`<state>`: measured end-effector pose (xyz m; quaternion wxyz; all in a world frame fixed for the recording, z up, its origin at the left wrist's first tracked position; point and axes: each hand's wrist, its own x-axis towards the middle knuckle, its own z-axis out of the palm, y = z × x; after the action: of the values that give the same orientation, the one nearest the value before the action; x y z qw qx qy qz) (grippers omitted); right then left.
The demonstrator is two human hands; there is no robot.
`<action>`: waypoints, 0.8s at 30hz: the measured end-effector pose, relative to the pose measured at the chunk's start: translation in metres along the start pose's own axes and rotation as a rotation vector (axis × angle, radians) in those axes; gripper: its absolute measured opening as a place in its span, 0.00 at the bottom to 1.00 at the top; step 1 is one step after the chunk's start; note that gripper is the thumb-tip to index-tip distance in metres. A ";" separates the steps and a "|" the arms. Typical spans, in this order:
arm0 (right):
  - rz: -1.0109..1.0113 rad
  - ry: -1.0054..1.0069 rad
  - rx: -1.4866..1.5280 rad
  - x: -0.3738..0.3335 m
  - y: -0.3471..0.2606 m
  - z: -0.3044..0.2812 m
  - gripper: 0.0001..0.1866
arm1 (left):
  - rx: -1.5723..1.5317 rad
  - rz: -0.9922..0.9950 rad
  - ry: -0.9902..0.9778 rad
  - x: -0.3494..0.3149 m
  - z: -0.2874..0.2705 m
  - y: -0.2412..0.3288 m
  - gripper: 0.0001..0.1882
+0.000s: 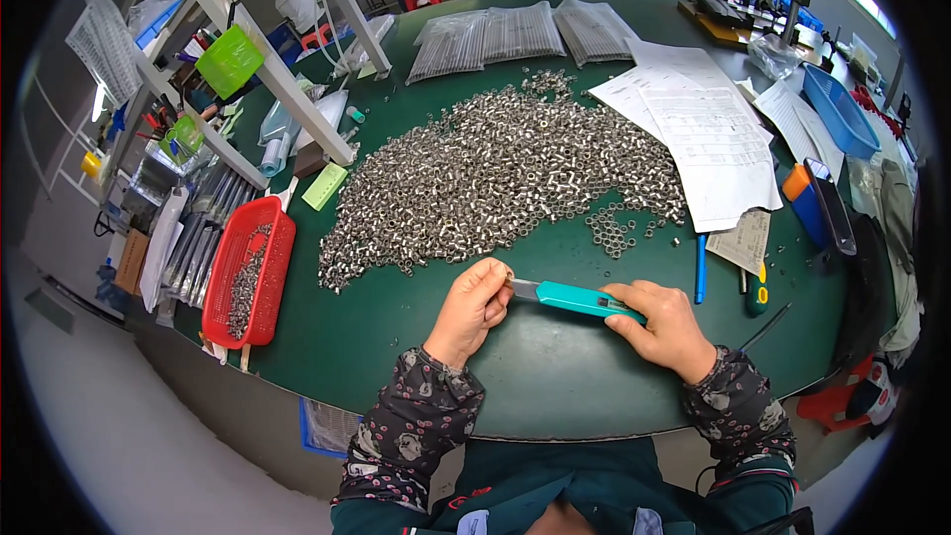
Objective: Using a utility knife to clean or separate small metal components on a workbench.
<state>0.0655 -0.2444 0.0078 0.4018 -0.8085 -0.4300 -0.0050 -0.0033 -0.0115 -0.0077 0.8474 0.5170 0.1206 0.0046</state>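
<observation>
Looks like blade work: your right hand (662, 325) grips the teal utility knife (575, 298) over the desk (584, 381); left hand (472, 305) pinches a small, mostly hidden piece (509, 275) at its tip, near the metal sleeves (495, 178). Next move likely needs a steady pinch.

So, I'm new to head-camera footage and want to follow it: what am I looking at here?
There is no machine: a person works bare-handed. The one picture comes from a fisheye camera on their head, looking down, so straight edges bend. On the green table lies a heap of small metal rings, papers to its right; a red basket sits at the left edge. The right hand holds a teal utility knife; the left hand pinches at the tip of its blade; anything small held there is hard to make out.
</observation>
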 end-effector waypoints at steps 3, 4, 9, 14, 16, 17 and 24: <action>-0.046 0.032 0.057 0.000 0.010 0.007 0.14 | 0.040 0.000 -0.056 0.000 -0.004 -0.001 0.12; -0.046 0.030 0.060 0.001 0.007 0.005 0.14 | 0.040 -0.001 -0.053 0.000 -0.005 -0.001 0.12; -0.058 0.235 -0.211 0.003 -0.005 -0.003 0.16 | -0.133 -0.038 -0.108 0.001 -0.008 -0.001 0.14; -0.132 0.267 -0.436 0.004 0.000 -0.005 0.19 | -0.200 -0.059 -0.101 0.000 -0.009 0.001 0.14; -0.138 0.151 -0.562 0.004 0.003 -0.003 0.20 | -0.218 -0.066 -0.112 0.001 -0.011 0.001 0.15; -0.139 0.152 -0.561 0.005 0.001 -0.004 0.20 | -0.232 -0.074 -0.111 0.000 -0.012 0.002 0.15; -0.073 0.194 -0.471 0.004 -0.005 -0.004 0.18 | -0.190 -0.018 -0.053 0.001 -0.008 0.002 0.11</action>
<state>0.0660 -0.2424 0.0152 0.2412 -0.8594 -0.4054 -0.1973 -0.0040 -0.0029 -0.0095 0.8954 0.4334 0.1018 -0.0056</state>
